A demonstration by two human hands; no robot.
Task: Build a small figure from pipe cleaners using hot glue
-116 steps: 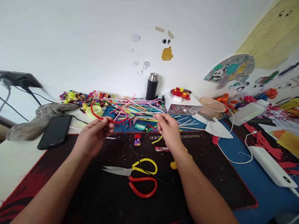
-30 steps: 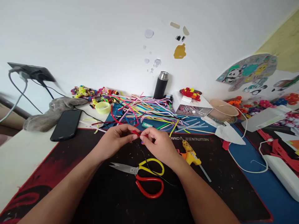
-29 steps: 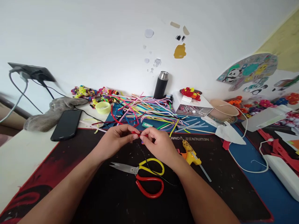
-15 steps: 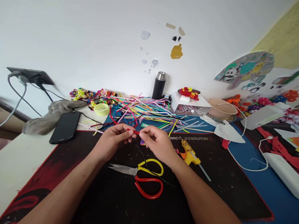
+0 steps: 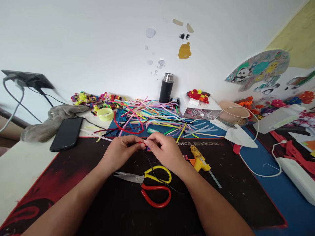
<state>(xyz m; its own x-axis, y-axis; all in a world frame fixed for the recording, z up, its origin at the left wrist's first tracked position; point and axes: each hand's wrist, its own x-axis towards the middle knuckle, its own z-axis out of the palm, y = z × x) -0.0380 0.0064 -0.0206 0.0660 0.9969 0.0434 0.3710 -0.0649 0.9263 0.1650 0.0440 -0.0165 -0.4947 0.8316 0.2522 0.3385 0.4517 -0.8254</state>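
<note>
Between my fingertips is a small piece of red pipe cleaner (image 5: 141, 142), mostly covered by the fingers. My left hand (image 5: 122, 151) pinches it from the left, and my right hand (image 5: 164, 151) pinches it from the right, the two hands touching or nearly so. Just below the right fingertips a bit of purple, fuzzy material (image 5: 148, 149) shows; what it belongs to is hidden. Scissors (image 5: 139, 179) with one yellow and one red handle lie on the black desk mat (image 5: 118, 209) under my hands, a thin black cable crossing them.
A yellow glue gun (image 5: 200, 160) lies right of my right hand. Behind the hands spreads a pile of coloured pipe cleaners (image 5: 152, 114), with a black thermos (image 5: 166, 88) at the wall. A phone (image 5: 66, 134) and a tape roll (image 5: 105, 114) are left, a white drawer box (image 5: 201, 109) right.
My hands have drawn closer together, and less of the red pipe cleaner shows between them. The left fingers have curled further over it. The whole view has shifted slightly.
</note>
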